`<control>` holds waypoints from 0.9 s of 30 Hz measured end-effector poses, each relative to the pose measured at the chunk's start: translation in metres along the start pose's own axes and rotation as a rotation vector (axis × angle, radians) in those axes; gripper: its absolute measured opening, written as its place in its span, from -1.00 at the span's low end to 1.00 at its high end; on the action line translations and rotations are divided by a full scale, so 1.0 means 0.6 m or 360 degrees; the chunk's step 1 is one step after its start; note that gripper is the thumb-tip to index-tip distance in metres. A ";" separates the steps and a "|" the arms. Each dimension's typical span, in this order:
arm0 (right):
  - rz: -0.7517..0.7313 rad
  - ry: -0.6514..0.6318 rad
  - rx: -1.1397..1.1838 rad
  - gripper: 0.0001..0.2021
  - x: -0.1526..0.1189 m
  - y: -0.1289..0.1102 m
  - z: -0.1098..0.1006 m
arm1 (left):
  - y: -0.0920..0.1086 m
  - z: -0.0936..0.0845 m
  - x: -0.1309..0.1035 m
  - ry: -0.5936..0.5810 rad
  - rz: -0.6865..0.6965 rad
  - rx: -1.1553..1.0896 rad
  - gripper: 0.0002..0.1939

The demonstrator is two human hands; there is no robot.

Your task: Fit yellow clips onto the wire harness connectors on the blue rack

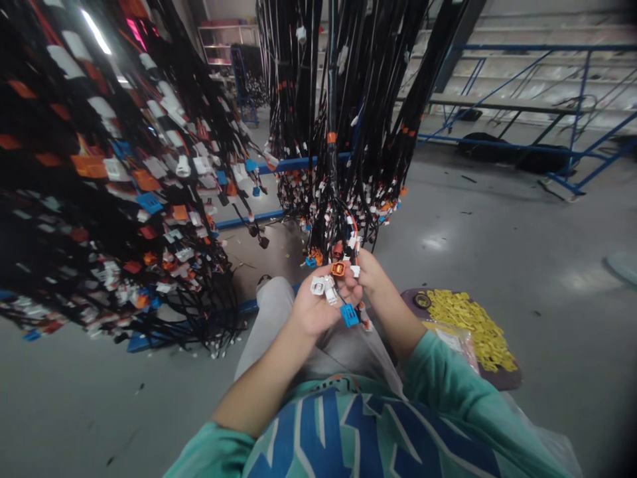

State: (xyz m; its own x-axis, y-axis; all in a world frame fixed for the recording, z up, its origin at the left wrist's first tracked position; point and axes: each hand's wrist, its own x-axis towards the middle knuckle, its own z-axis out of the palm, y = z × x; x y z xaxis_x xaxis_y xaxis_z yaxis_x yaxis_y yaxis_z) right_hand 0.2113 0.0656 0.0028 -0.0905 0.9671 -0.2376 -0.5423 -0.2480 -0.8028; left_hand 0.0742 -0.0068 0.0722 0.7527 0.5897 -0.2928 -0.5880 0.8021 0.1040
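Note:
Low over my lap, my left hand (316, 309) is turned palm up, its fingers curled round the connector ends of a hanging wiring harness (332, 159). A white connector (318, 285), an orange connector (338, 269) and a blue connector (349, 315) lie in or hang over that palm. My right hand (371, 271) closes on the harness wires from the right, beside a small white connector (355, 271). Its fingertips are partly hidden behind the wires. The harness has black sleeving with an orange tape band and fans out into branches above my hands.
Dense harness bundles (169, 166) hang at the left, and more hang behind my hands on a blue frame (303, 162). To my right, a dark stool (507, 380) bears many yellow plastic pieces (470, 328), a tape roll (422, 301) and a plastic bag (455, 342). A blue rack (582, 99) stands beyond.

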 end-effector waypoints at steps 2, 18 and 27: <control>0.0014 -0.0002 0.0041 -0.86 0.003 0.004 -0.004 | 0.002 -0.001 -0.001 0.0041 -0.0057 0.0015 -0.58; -0.0281 0.0218 0.0025 -0.84 0.003 0.010 0.007 | 0.008 0.008 -0.005 0.0057 -0.0038 -0.0055 -0.67; -0.0781 0.0771 -0.0685 -0.85 -0.031 -0.018 0.002 | 0.001 0.003 -0.003 0.0018 -0.0040 0.0134 -0.51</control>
State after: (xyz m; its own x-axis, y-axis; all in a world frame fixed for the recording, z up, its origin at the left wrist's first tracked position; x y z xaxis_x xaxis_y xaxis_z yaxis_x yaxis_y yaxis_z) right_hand 0.2179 0.0505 0.0162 0.4991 0.8641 0.0649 -0.0487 0.1028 -0.9935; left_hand 0.0730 -0.0074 0.0744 0.7632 0.5686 -0.3068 -0.5417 0.8220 0.1759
